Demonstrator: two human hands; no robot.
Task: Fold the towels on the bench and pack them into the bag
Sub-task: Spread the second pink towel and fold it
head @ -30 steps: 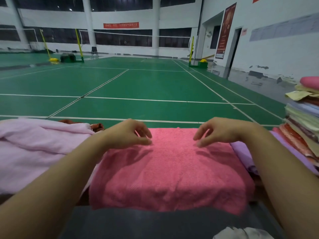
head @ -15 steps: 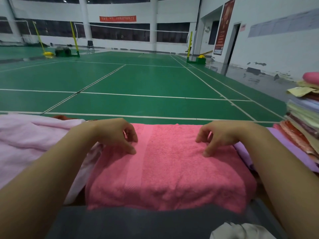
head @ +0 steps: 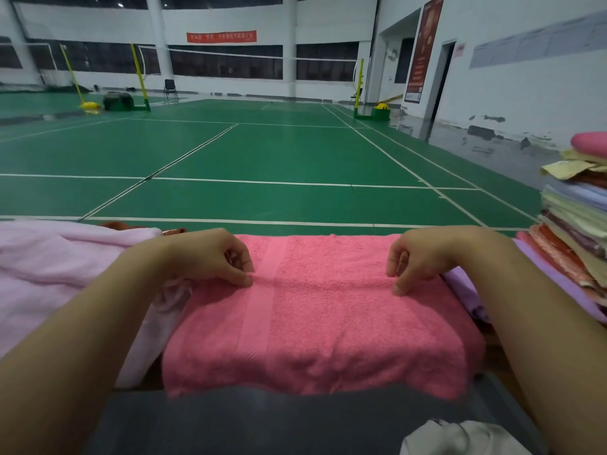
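A coral pink towel (head: 328,323) lies spread across the bench in front of me, its near edge hanging over the front. My left hand (head: 213,257) rests on the towel's left part, fingers curled, with thumb and fingertips pinching a small ridge of the cloth. My right hand (head: 417,257) is on the towel's right part, fingers curled down, its fingertips pressing into the pile; whether it pinches cloth is unclear. No bag is recognisable in view.
A pale pink towel (head: 59,274) lies bunched at the left. A tall stack of folded cloths (head: 578,224) stands at the right on a lilac cloth (head: 466,290). A white cloth (head: 460,438) shows at bottom right. Green court floor (head: 262,159) stretches beyond.
Both hands slid apart and toward me over the pink towel. Their fingers curled in, and the left now pinches the cloth.
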